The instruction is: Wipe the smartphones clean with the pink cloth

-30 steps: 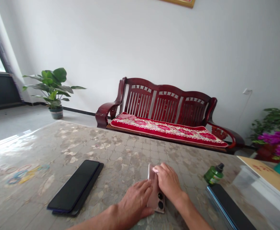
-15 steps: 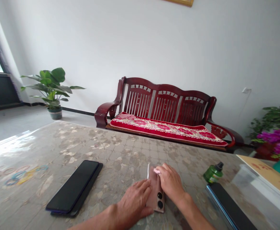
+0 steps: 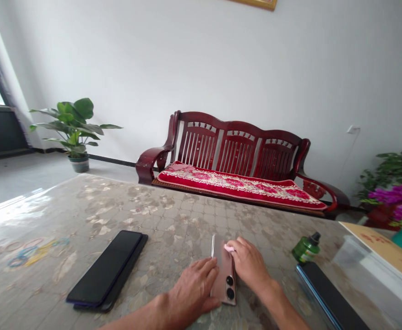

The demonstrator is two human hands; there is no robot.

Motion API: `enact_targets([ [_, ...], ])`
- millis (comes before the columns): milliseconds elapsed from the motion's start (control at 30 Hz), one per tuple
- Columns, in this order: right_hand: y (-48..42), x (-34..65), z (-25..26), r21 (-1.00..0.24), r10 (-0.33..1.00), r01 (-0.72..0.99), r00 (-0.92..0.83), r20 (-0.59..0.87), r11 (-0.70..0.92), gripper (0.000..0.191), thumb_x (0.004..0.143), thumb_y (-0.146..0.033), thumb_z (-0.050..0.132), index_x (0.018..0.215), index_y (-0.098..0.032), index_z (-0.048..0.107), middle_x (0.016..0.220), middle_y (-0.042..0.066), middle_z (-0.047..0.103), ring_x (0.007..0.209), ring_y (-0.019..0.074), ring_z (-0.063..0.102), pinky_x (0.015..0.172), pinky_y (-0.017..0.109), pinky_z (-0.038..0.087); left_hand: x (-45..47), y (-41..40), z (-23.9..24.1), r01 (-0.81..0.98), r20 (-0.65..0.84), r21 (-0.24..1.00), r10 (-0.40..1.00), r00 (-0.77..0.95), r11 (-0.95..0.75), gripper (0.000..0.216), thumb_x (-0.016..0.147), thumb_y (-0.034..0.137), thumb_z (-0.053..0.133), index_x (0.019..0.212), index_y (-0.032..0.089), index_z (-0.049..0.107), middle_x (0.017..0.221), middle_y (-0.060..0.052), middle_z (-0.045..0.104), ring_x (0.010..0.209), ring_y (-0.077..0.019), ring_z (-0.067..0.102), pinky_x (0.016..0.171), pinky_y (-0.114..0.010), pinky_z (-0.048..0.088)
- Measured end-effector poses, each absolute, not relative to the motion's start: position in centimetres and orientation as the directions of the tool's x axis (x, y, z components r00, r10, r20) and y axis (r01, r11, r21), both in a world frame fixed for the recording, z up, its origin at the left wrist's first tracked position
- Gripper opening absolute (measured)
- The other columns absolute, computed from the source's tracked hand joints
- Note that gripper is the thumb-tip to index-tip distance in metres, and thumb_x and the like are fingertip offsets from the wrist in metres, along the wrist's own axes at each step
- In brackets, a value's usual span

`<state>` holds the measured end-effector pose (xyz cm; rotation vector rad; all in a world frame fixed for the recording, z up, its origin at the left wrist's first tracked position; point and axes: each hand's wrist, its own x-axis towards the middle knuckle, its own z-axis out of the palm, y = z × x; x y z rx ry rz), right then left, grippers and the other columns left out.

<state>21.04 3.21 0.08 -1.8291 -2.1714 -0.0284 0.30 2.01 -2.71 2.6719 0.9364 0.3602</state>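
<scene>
A rose-gold smartphone [image 3: 222, 284] lies on the table with its back and two large dark camera rings facing up. My left hand [image 3: 191, 285] holds it at the left edge, fingers extended along the side and thumb at the near end. Pinched in my right hand [image 3: 251, 262] is a small pale pink cloth [image 3: 229, 248], pressed on the phone's back near the far right edge. How much cloth lies under the fingers is hidden. A clear shiny strip [image 3: 213, 245] shows along the phone's far left edge.
Left lie two stacked black phones [image 3: 106, 270] and coloured rubber bands [image 3: 32, 254]. Right stand a green bottle [image 3: 306, 249], another dark phone stack [image 3: 331, 293] and a clear plastic box [image 3: 362, 266]. A red wooden bench [image 3: 238, 156] is beyond the table [image 3: 173, 220].
My right hand has shifted slightly right and toward me with the pink cloth. The left hand and the rose-gold phone stay nearly where they were.
</scene>
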Motion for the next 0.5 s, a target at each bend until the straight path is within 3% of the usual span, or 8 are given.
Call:
enact_targets([
  [200, 5.5, 21.2, 0.1, -0.193, 0.965, 0.972, -0.082, 0.250, 0.132, 0.026, 0.094, -0.018, 0.044, 0.092, -0.026, 0.069, 0.092, 0.003, 0.067, 0.088, 0.0174, 0.063, 0.074, 0.025, 0.039, 0.2, 1.9, -2.4, 0.555, 0.133, 0.340, 0.623, 0.771, -0.759, 0.048, 0.083, 0.036, 0.070, 0.125, 0.015, 0.056, 0.140, -0.015, 0.052, 0.129, -0.0313, 0.048, 0.110, -0.040, 0.037],
  [500, 3.8, 21.9, 0.0, -0.327, 0.969, 0.921, -0.151, 0.198, 0.210, 0.029, 0.096, -0.024, 0.039, 0.094, -0.026, 0.068, 0.094, 0.002, 0.066, 0.091, 0.0163, 0.062, 0.077, 0.023, 0.040, 0.3, 2.0, -2.8, 0.558, 0.152, 0.330, 0.627, 0.764, -0.761, 0.048, 0.082, 0.038, 0.072, 0.123, 0.016, 0.057, 0.139, -0.014, 0.053, 0.128, -0.0302, 0.048, 0.109, -0.039, 0.037],
])
